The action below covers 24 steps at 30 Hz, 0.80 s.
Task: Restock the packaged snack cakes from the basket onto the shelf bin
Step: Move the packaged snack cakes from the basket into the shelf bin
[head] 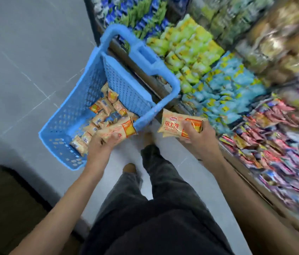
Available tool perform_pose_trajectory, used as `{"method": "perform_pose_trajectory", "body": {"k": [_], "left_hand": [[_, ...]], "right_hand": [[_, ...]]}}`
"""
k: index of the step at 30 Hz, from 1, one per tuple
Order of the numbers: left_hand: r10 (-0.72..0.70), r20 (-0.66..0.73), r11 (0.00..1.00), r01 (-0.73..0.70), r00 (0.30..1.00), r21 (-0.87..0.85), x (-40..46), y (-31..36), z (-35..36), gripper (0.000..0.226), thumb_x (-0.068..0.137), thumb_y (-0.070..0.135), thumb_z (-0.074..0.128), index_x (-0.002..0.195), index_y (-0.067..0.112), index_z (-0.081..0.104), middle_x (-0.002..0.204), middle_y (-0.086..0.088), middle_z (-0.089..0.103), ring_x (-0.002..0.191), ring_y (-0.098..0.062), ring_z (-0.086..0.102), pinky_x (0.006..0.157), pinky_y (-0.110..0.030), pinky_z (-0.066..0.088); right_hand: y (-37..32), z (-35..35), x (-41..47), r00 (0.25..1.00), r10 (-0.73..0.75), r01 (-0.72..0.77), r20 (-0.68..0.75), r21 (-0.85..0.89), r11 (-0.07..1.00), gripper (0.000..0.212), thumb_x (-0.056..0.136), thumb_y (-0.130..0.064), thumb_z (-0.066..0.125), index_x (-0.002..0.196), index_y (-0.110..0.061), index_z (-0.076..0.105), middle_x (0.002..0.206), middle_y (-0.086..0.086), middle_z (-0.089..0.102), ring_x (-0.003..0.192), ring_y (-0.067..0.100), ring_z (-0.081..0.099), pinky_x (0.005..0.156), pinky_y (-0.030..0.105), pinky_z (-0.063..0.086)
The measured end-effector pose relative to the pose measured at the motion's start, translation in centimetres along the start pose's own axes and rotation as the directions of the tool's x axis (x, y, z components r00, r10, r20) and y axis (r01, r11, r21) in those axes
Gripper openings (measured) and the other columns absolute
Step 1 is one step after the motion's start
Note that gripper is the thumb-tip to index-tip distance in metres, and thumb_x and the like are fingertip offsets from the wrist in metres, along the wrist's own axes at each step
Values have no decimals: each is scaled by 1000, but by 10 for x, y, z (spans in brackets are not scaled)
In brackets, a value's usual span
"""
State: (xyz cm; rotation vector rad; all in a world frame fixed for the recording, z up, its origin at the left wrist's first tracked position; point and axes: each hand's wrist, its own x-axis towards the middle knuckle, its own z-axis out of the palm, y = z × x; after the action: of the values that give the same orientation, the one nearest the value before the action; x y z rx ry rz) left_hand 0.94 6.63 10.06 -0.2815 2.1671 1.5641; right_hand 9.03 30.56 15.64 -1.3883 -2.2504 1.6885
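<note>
At the left, the blue basket (pixel 67 115) stands on the floor, with loose snack cakes (pixel 101 115) left in its bottom. A cream-and-orange pack (pixel 119 130) is gripped by the left hand (pixel 102 144), fingers curled round it, just above the basket's near rim. Right of that, a second pack (pixel 180 124) is clamped in the right hand (pixel 200 138), near the shelf bins (pixel 255 126). Which bin matches cannot be told through the blur. Each pack should be carried flat, unsqueezed, and laid among its own kind.
</note>
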Motion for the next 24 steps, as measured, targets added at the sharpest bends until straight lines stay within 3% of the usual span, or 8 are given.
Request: {"method": "perform_pose_trajectory", "body": {"k": [2,6,10,14,17,19,24], "left_hand": [[84,113,996,-88,990,28,-10,23,15,11,90,23,61,93,33,60,94,13,65,84,-3,61,76,-25,47],[164,351,984,-180,922,13,-33,68,60,22,89,23,61,109,14,64,106,1,68,100,-12,62,87,-27,49],[292,553,941,-337,781,-20,-75,102,116,21,87,23,64,105,12,65,98,4,68,84,4,60,71,-6,44],[295,692,934,-350,659,-64,-113,132,183,36,72,38,75,100,17,67,93,10,72,85,-2,64,76,-18,49],[327,752,913,-395,572,-96,-141,150,245,24,79,28,73,101,24,62,90,10,70,80,-4,63,74,-23,48],[342,765,906,-408,545,-115,-161,159,289,20,83,20,69,92,33,56,80,15,69,68,2,62,63,-18,48],[324,811,888,-453,487,-83,-217,187,410,15,81,24,72,90,30,60,75,11,70,61,0,62,48,-11,44]], "right_hand": [[9,-35,-25,993,3,1,-115,40,999,15,86,-36,65,83,-26,52,92,-2,68,87,18,67,80,48,55],[32,-104,-77,950,31,26,-312,177,984,17,86,-37,64,88,-26,52,91,-7,68,73,4,69,63,27,58],[56,-168,-120,868,64,71,-493,251,965,14,88,-36,63,89,-27,53,86,-16,62,63,-16,60,49,4,43],[78,-233,-142,776,105,124,-622,313,942,14,88,-33,64,84,-26,53,79,-13,64,62,-8,64,50,10,47],[96,-285,-147,723,130,111,-679,300,947,17,86,-42,63,87,-27,54,89,-6,67,77,7,67,65,26,54],[113,-323,-144,694,133,121,-708,297,947,18,86,-42,63,88,-26,55,89,-5,67,78,10,67,66,29,55],[158,-439,-123,655,106,149,-748,265,953,24,84,-41,67,95,-22,59,86,-2,67,69,4,64,59,19,49]]}}
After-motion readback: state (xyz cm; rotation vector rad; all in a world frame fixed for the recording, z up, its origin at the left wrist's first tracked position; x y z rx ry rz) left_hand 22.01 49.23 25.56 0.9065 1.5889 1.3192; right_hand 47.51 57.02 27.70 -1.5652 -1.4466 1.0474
